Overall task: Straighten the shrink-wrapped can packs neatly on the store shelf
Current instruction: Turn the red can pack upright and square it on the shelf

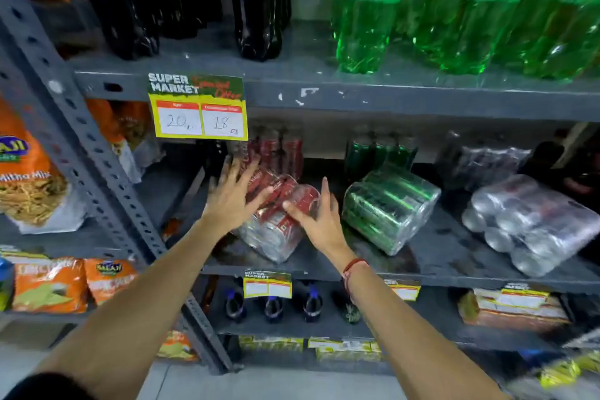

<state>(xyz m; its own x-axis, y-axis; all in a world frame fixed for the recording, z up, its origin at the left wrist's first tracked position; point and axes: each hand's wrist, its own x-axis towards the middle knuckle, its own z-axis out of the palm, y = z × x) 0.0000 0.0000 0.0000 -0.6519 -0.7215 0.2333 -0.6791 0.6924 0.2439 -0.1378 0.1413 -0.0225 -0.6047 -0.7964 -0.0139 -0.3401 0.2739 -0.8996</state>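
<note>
Red can pack (279,214) sat skewed near the shelf's (438,269) front edge. Left hand (232,195) lay flat on top, fingers (227,169) spread; right hand (319,221) open on its right end. The slick wrap looked likely to slip, so a hard shove could've knocked the green can pack (389,204) or tipped it off the edge.

left side of red can pack (276,224) hidden behind left hand (232,195), lettering on its cans blurred, small print on price tag (198,107) unreadable, silver can pack (532,224) cut off at right edge, green bottles (454,10) smeared, tops out of frame
</note>
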